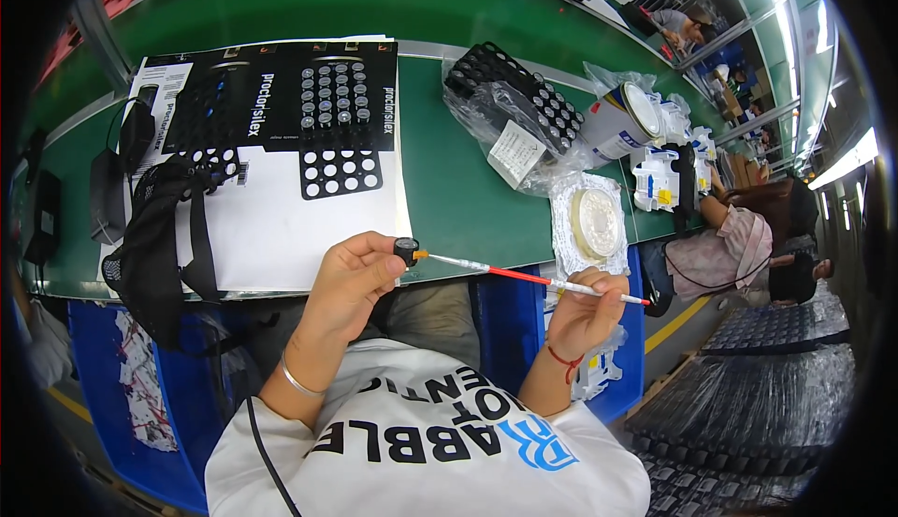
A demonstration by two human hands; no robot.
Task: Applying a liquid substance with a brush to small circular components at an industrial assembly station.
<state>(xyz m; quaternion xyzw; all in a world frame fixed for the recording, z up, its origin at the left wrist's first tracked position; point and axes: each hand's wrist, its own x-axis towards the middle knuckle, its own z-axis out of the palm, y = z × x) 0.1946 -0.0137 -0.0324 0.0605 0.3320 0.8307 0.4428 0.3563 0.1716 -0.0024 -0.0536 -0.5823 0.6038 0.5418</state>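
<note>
Between the thumb and fingers of my left hand (348, 278) is a small black cylindrical part (405, 248), held over the table's front edge. My right hand (586, 313) pinches a thin paintbrush (516, 275) with a red and white handle. Its orange-brown tip meets the right side of the black part, or lies right beside it; I cannot tell which. Beyond my left hand, a black perforated tray (339, 191) lies on a flattened printed carton (271, 236), with several round parts (334, 96) in its far rows. A shallow round dish (599, 221) of pale material sits beyond my right hand.
Farther back lie a bagged black tray (524, 96), a tipped metal can (625, 122) and white plastic pieces (657, 180). A black mesh bag (168, 236) drapes over the left front edge. Blue bins (629, 367) flank my lap. Another person (725, 250) sits at the right.
</note>
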